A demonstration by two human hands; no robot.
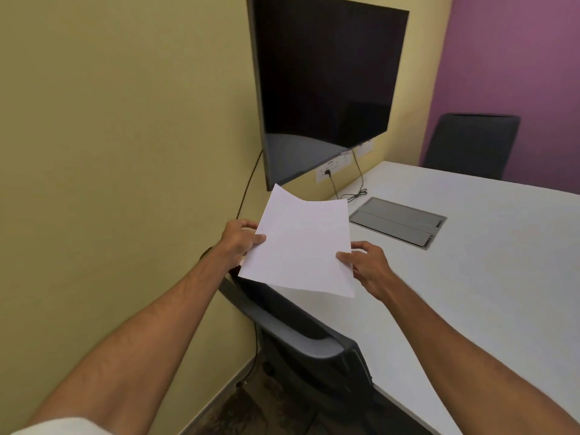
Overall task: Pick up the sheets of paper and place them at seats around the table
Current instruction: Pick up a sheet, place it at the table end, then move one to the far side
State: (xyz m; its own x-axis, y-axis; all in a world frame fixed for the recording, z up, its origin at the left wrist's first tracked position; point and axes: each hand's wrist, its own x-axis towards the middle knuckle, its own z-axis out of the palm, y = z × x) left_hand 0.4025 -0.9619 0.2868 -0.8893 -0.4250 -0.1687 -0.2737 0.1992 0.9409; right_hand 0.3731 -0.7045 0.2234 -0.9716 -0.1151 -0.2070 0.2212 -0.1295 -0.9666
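Note:
White sheets of paper [301,243] are held in the air above the near left corner of the white table [470,277]. My left hand [240,238] pinches their left edge, thumb on top. My right hand [368,266] grips the right edge, thumb on the top sheet. The sheets are fanned slightly, so at least two show. A dark office chair [314,350] stands pushed in at the table's left side, just below the paper. A second dark chair [470,146] stands at the far side against the purple wall.
A large dark screen [326,83] hangs on the yellow wall ahead. Below it is a socket strip [332,169] with a black cable trailing onto the table. A grey cable box lid [397,221] is set into the tabletop to the right of the paper.

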